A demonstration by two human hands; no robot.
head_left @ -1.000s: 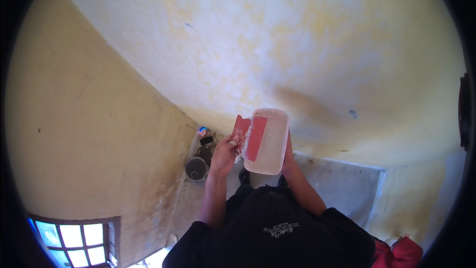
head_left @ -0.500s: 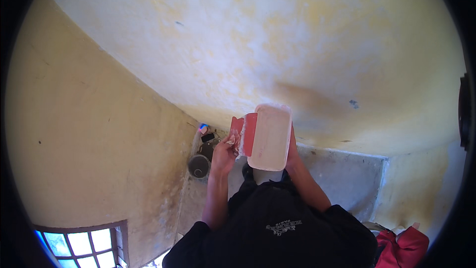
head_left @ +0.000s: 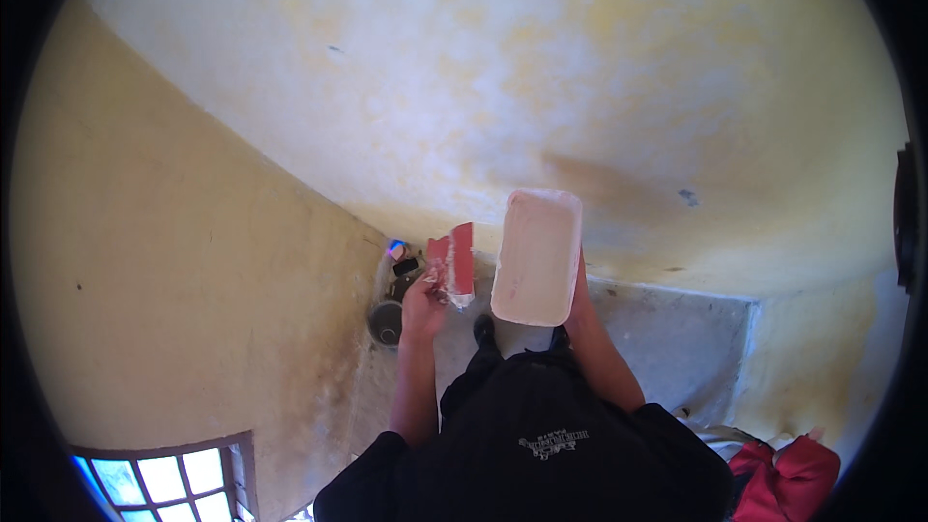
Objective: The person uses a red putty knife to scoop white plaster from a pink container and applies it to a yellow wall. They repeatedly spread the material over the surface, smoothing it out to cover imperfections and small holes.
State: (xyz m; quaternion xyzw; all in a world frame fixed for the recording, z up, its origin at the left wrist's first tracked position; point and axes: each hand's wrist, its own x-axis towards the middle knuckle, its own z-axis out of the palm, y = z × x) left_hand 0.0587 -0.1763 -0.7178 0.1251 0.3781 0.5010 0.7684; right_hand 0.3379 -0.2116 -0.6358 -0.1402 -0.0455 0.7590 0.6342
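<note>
In my left hand (head_left: 422,311), closed around its near end, is a red putty spreader (head_left: 461,261) with a wide flat blade. White putty clings to the spreader in a ridge and at its lower corner. To its right, my right hand (head_left: 580,298) holds up a pale rectangular tray (head_left: 501,266), its inside coated with a pinkish-white film. Most of the right hand's fingers are hidden behind the tray. A gap separates spreader and tray.
Ahead rises a yellow wall (head_left: 599,68) with whitish patches, meeting a yellow side wall (head_left: 193,261) on the left. A dark bucket (head_left: 385,323) stands in the floor corner. A window (head_left: 159,478) is lower left; a red cloth item (head_left: 793,474) lies lower right.
The spreader has moved left, away from the tray, where its blade was at the tray's left rim. The tray has shifted slightly right and up.
</note>
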